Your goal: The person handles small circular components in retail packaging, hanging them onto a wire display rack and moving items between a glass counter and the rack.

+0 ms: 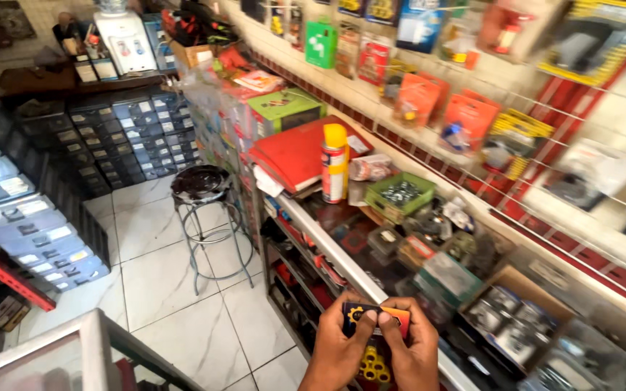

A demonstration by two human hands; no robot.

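Nearest, both hands closed on a small carded pack (377, 317): left hand (340, 349) and right hand (409, 351) pinching its top corners with thumbs on the face, yellow parts hanging below, held up over the counter edge (342, 253) for a look. Beyond, a box of fittings (519, 318), a green tray of screws (401, 194), a spray can (334, 164) upright beside red folders (295, 153). Farther left, a stool (201, 185) on the tiles.
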